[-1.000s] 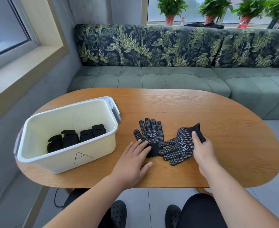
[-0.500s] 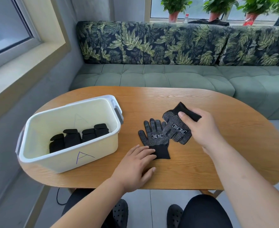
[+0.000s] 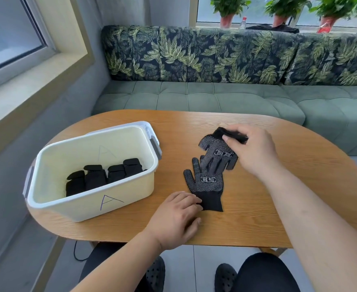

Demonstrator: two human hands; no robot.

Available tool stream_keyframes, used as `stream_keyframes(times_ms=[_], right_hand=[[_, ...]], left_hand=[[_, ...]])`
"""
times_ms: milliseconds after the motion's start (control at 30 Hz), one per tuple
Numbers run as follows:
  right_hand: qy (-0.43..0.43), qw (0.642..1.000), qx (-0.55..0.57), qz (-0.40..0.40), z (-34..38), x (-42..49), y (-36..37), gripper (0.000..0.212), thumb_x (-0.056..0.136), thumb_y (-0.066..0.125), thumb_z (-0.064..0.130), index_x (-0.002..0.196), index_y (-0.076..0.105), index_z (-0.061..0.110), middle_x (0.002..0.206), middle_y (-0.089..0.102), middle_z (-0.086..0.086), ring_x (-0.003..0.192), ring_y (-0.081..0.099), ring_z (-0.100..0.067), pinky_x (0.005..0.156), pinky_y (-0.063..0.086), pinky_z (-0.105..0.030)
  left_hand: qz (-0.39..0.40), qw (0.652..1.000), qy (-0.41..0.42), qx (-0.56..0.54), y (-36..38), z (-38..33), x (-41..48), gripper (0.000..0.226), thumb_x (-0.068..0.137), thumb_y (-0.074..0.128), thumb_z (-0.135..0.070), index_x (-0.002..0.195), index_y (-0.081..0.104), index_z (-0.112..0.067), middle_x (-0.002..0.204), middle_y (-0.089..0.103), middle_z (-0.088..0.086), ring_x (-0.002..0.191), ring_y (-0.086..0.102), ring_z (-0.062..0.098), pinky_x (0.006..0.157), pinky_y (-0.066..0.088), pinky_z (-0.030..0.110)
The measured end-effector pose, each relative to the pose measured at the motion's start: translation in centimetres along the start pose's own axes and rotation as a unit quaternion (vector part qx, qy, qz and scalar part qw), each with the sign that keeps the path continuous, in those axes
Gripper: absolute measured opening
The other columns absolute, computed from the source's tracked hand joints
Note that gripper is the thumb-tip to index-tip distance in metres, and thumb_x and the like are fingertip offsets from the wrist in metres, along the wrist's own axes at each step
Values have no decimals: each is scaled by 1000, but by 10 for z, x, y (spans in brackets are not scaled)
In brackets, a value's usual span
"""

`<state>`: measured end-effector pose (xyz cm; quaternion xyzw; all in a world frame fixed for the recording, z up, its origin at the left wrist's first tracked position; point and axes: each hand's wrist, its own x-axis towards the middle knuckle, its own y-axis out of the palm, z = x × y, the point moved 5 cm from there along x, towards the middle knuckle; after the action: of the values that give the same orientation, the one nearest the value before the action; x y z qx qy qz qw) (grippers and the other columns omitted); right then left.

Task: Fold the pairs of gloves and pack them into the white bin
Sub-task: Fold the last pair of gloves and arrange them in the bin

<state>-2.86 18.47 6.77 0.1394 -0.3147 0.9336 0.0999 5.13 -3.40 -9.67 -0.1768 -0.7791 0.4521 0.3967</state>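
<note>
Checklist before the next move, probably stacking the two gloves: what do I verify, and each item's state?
1. Flat black dotted knit glove lies spread on the oval wooden table: ok.
2. Left hand touches its cuff: ok.
3. Right hand grips the second black dotted glove by its cuff: ok.
4. Second glove aligned over the first: not ok, it overlaps only the fingers.
5. White plastic bin has room beside the folded black gloves: ok.

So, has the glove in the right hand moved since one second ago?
Yes. The held glove went away from the near edge of the table, now over the flat glove.
</note>
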Motion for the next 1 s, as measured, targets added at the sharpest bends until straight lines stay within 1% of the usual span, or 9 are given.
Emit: stream_keyframes(times_ms=[100, 167, 267, 367, 467, 567, 767, 867, 1000], right_hand=[[-44, 999, -22, 12, 3, -9, 9, 34, 90, 81, 10, 105, 82, 41, 91, 72, 37, 90, 66, 14, 80, 50, -9], [-76, 992, -80, 66, -7, -26, 30, 40, 86, 81, 5, 110, 83, 37, 103, 76, 27, 99, 68, 6, 92, 51, -15], [-70, 953, -230, 183, -44, -65, 72, 38, 94, 75, 16, 126, 76, 36, 130, 72, 16, 126, 63, -9, 106, 48, -29], [-79, 945, -273, 162, -67, -98, 91, 39, 94, 76, 15, 131, 74, 28, 140, 67, 11, 138, 57, -14, 112, 45, -33], [-119, 949, -280, 85, -71, -106, 94, 33, 83, 85, 10, 113, 81, 22, 119, 72, 7, 117, 66, -20, 91, 58, -37], [-167, 941, -293, 37, -62, -99, 92, 26, 81, 87, 8, 103, 81, 19, 96, 64, 5, 92, 61, -23, 70, 54, -37], [-250, 900, -350, -62, -37, -78, 70, 19, 87, 78, 1, 100, 77, 14, 93, 61, -2, 85, 56, -28, 72, 49, -40], [-278, 880, -385, -28, -49, -101, 78, 25, 81, 78, -6, 98, 74, 12, 92, 59, -4, 85, 55, -27, 71, 48, -40], [-227, 901, -368, 19, -74, -125, 94, 30, 78, 85, -2, 101, 76, 14, 95, 59, -1, 87, 56, -26, 69, 50, -38]], left_hand=[[0, 1000, -6, -7, 1, 1, 0, 26, 101, 63, -33, 120, 74, -18, 134, 68, -3, 127, 62, 18, 120, 39, 39], [2, 1000, -9, -6, 0, 1, 1, 26, 101, 63, -33, 120, 74, -19, 135, 67, -3, 127, 62, 18, 120, 39, 39], [13, 1000, -12, 5, -1, -1, 2, 27, 102, 60, -34, 122, 72, -20, 135, 66, -4, 126, 61, 17, 121, 38, 39], [16, 1000, -17, 8, -1, -1, 1, 28, 104, 57, -35, 125, 72, -22, 136, 66, -5, 128, 60, 16, 121, 38, 39], [12, 1000, -15, 6, 0, -1, 2, 27, 103, 59, -33, 123, 72, -21, 135, 66, -5, 127, 60, 17, 120, 39, 38], [12, 1000, -17, 8, 0, 0, 1, 27, 102, 60, -33, 123, 73, -20, 135, 66, -5, 129, 59, 18, 118, 40, 36], [16, 999, -28, 10, -1, 0, 0, 28, 101, 61, -35, 124, 73, -22, 137, 65, -6, 131, 57, 19, 113, 44, 37], [20, 999, -30, 16, -3, -1, 1, 29, 103, 58, -36, 124, 72, -24, 137, 65, -8, 132, 55, 17, 113, 44, 36], [26, 999, -35, 22, -3, -2, 1, 30, 103, 56, -38, 125, 72, -24, 135, 65, -7, 132, 55, 18, 112, 44, 37]])
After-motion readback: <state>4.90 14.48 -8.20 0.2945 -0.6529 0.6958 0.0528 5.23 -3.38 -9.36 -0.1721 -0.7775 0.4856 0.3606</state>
